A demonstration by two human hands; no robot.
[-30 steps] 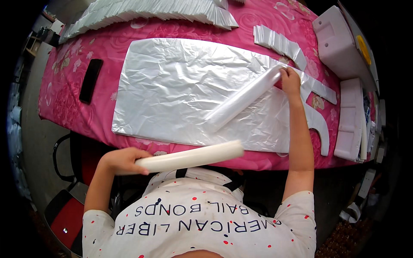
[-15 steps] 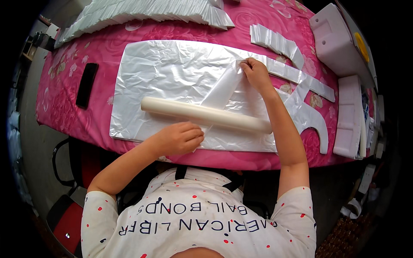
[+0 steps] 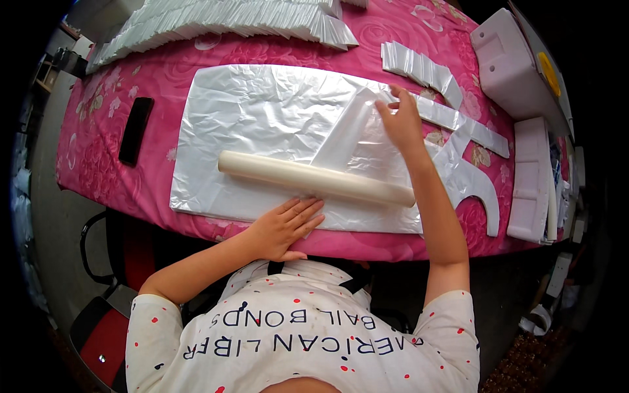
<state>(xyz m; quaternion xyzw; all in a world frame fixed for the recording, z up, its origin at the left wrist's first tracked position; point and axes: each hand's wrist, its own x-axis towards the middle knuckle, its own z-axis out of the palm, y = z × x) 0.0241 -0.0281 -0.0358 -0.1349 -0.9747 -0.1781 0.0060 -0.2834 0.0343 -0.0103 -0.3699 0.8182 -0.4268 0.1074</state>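
Lying palm down, the left hand is spread nearly flat at the near edge of a stack of clear plastic bags, its fingers slightly parted and its thumb stretched away from them; it grips nothing, and its fingertips stop just short of an off-white roll. With that roll as the centre of a clock and 12 pointing away from the person, the left hand sits at 7 o'clock. The right hand is at 2 o'clock, half open, thumb and fingers apart with nothing visible between them, near the far end of a diagonal folded strip; whether it touches the plastic cannot be told. The roll rests across the stack and over the strip's near end. The stack lies on a bench covered in pink flowered cloth, its cut handle loops toward 3 o'clock. A dark phone lies between 9 and 10, a long row of folded bags at 11, and a smaller bundle between 1 and 2.
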